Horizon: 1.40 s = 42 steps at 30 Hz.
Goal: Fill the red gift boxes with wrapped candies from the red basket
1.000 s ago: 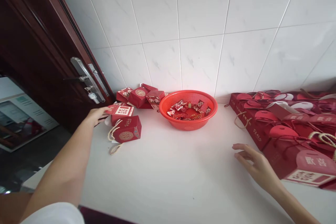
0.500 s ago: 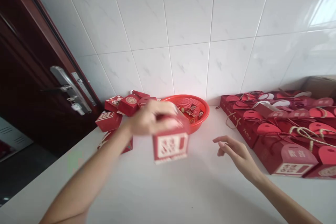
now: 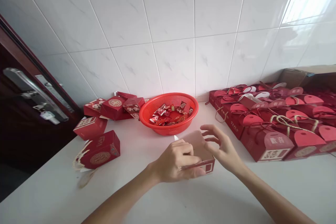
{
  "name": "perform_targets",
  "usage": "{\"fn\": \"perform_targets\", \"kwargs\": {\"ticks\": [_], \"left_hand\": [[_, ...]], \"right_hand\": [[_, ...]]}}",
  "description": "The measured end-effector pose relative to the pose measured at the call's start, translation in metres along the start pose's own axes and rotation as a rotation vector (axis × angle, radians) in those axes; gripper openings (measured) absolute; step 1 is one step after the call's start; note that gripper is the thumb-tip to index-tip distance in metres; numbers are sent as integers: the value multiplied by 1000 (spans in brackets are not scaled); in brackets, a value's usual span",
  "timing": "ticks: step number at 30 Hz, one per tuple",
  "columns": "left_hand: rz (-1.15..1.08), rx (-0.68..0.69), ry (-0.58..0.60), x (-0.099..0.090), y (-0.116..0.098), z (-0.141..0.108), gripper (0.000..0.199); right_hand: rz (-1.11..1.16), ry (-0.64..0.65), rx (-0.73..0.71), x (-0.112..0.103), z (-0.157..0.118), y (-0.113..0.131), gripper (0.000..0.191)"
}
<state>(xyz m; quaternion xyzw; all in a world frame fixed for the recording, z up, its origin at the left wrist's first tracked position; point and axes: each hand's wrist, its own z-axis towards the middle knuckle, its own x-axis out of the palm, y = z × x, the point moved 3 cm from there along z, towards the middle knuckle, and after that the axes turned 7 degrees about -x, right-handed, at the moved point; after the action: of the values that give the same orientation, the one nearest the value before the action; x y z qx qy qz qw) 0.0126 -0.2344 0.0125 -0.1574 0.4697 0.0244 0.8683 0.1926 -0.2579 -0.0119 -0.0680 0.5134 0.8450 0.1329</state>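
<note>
A left hand [image 3: 177, 161] gripped the near wall of an open-topped red box [image 3: 201, 147], thumb outside and fingers curled over the rim, a hold that likely kept the light carton from sliding. The right hand [image 3: 223, 147] was loosely cupped at the box's far right corner, fingers parted, perhaps to steady that side or spread its flaps; whether it touched the card could not be told.

The box appeared to rest on the white table [image 3: 162, 199], just in front of a red plastic basin [image 3: 168, 131], its pale inside facing up between the hands. Wrapped sweets [image 3: 164, 112] lay in the basin, within easy reach of both hands.

To the left, a red box with a cord handle [image 3: 101, 148] lay tipped over near another red box [image 3: 90, 127], with a small cluster of boxes [image 3: 115, 106] against the tiled wall [image 3: 173, 17]. To the right, boxes with flaps folded over [image 3: 265, 140] stood packed in rows, seemingly to save space, with a brown carton [image 3: 301, 73] behind them. A dark door [image 3: 15, 112], keys [image 3: 49, 116] hanging at its lock, edged the scene at far left.
</note>
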Motion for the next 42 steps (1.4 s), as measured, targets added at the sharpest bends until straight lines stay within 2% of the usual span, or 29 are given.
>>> {"fn": "perform_targets", "kwargs": {"ticks": [2,4,6,8,10,12,14,20,22,24,25,27,29,30,32,33,35,38,40,42], "left_hand": [[-148,-149,-4,-3,0,-1,57],[-277,-337,10,-4,2,-1,61],[-329,-501,14,-6,4,-2,50],[-327,-597,2,-9,5,-2,36],[-305,-643,22,-12,5,-3,62],[-265,-662,98,-13,3,-5,90],[-214,-684,183,-13,3,-8,109],[-150,-748,332,-16,11,-18,122],[-164,-739,358,-20,11,-17,120],[-196,-708,355,-29,8,-13,107],[-219,-691,330,-36,7,-11,96],[-258,-668,204,-52,10,-4,68],[-238,-685,25,-72,25,3,48],[-194,-716,-44,-82,36,6,43],[-48,-850,-71,-95,68,12,46],[27,-942,22,-97,86,15,51],[160,-1078,341,-93,120,21,66],[264,-1141,719,-77,156,30,92],[257,-1171,877,-61,169,36,110],[252,-1189,954,-45,177,42,125]], "right_hand": [[80,-68,41,-5,0,-7,34],[151,-154,106,-12,0,-17,28],[226,-224,191,-17,-1,-27,25],[295,-247,270,-17,-4,-33,25],[359,-223,319,-13,-6,-34,25],[433,-190,346,-7,-8,-32,25],[510,-163,382,-2,-10,-30,25],[618,-91,419,7,-14,-30,26],[606,-71,399,8,-15,-30,27],[564,-75,369,7,-15,-30,29],[539,-87,346,6,-14,-29,31],[510,-119,286,2,-13,-29,35],[523,-139,221,-2,-11,-29,37],[534,-143,198,-3,-10,-29,37],[537,-155,183,-6,-9,-31,37],[529,-164,186,-7,-9,-32,37],[506,-171,197,-7,-8,-33,36],[462,-159,199,-5,-9,-34,35],[429,-147,196,-4,-9,-33,35],[396,-137,195,-4,-10,-34,36]]}}
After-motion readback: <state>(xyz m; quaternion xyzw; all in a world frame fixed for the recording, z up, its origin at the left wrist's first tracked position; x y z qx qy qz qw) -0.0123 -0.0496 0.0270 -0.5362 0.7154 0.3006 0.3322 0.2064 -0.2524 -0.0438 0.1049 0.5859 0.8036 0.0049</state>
